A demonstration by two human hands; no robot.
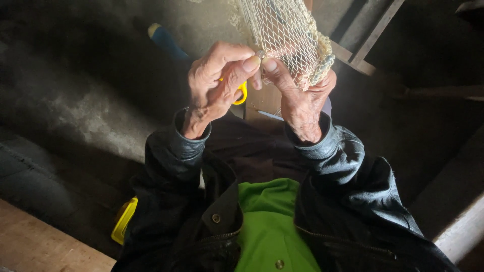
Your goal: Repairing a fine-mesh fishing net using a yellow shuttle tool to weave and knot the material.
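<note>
A pale cream mesh net [285, 35] hangs down from the top of the view. My right hand [300, 98] grips its bunched lower edge, fingers wrapped into the mesh. My left hand [217, 85] is raised beside it, closed around small scissors with a yellow handle [242, 93], thumb and forefinger pinching at the net's edge next to my right thumb. The scissor blades are hidden by my fingers. Both arms wear dark jacket sleeves over a green shirt [267, 221].
A blue tool handle with a yellowish end [166, 41] lies on the dark concrete floor behind my hands. A yellow object [124, 220] sits low at my left side by a wooden board [40, 247]. Wooden bars [373, 35] stand at the upper right.
</note>
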